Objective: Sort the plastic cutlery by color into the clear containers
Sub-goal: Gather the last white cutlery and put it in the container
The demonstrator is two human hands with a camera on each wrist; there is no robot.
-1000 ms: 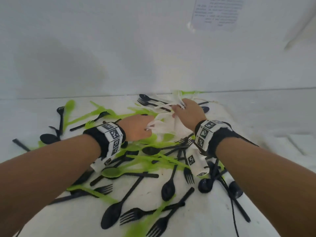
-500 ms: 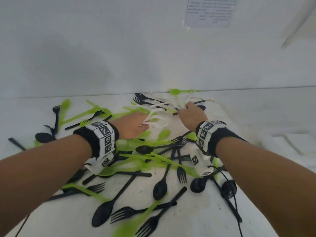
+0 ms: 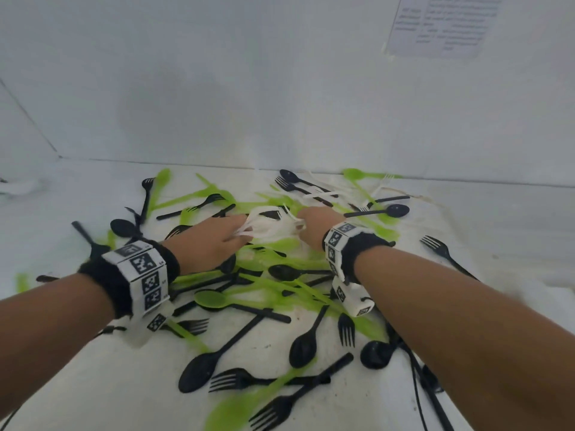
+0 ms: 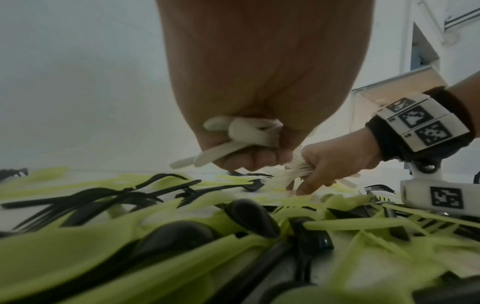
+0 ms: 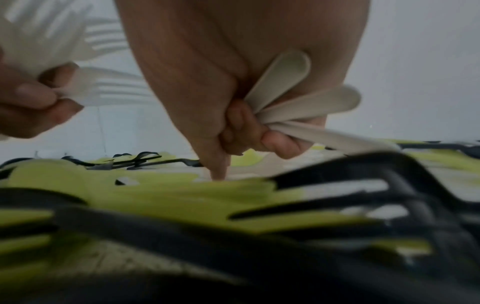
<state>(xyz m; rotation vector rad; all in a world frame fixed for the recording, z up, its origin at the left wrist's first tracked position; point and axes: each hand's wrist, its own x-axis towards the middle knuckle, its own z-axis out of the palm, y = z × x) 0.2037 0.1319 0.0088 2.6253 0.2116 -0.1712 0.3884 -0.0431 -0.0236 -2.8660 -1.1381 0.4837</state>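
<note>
A white surface (image 3: 93, 384) is strewn with plastic cutlery, seen from above and behind two bare forearms. Nearest the viewer lie a black fork (image 3: 277, 412), a blurred green spoon (image 3: 230, 413) and a black spoon (image 3: 202, 370), with another black fork (image 3: 236, 379) between them. A little farther, a black spoon (image 3: 303, 345) and a small black fork (image 3: 346, 329) lie to the right, and a green spoon (image 3: 211, 298) sits in the middle of a tangle of green and black handles.

Each wrist wears a black band carrying white blocks printed with black square markers.

Beyond the tangle, the two hands meet over the centre of the pile. The left hand (image 3: 211, 241) has its fingers curled round a bunch of white cutlery (image 3: 264, 225); its wrist view shows white handles (image 4: 244, 131) gripped in the fist. The right hand (image 3: 314, 225) is just beside it, also closed on white pieces, with white spoon bowls (image 5: 285, 78) poking out of the fist and its index finger (image 5: 219, 164) pointing down to the surface. Whether the two hands share one bunch cannot be told for sure.

Farther still, black spoons, black forks, green pieces and a few loose white forks (image 3: 320, 192) lie near the far edge, where the surface meets a white wall (image 3: 249, 88). A lone black fork (image 3: 441, 251) lies far right. A printed sheet (image 3: 441, 23) hangs on the wall, upper right.
</note>
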